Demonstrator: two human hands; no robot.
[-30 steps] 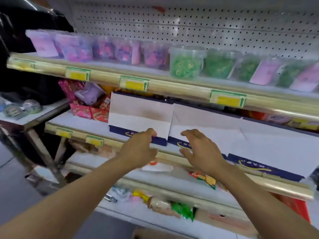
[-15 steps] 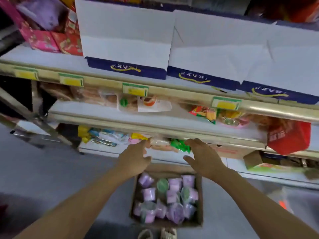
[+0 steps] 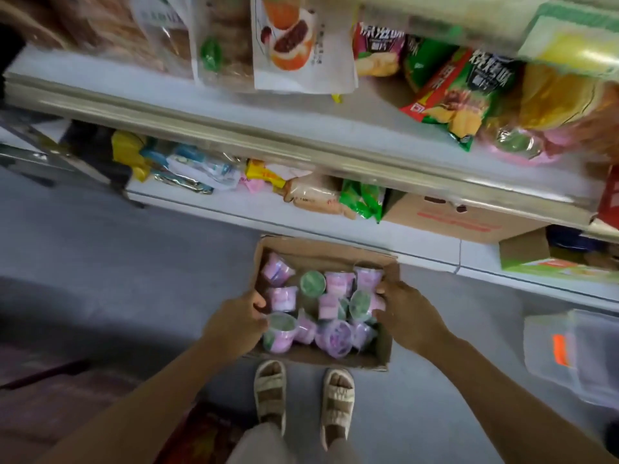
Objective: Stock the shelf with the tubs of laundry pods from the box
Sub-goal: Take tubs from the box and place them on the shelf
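Both arms reach down; left hand [image 3: 236, 321] and right hand [image 3: 407, 314] grip box [image 3: 321, 358] sides.

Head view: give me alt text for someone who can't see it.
Both hands reach into an open cardboard box of pink and green tubs on the floor, left hand at its left side, right hand at its right. Snack-filled shelves rise behind; sandalled feet stand below.

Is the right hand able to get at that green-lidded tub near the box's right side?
Probably yes. The right hand is already at the open box, its fingers beside the green-lidded tub. Nothing covers the tub, though neighbouring purple tubs crowd it.
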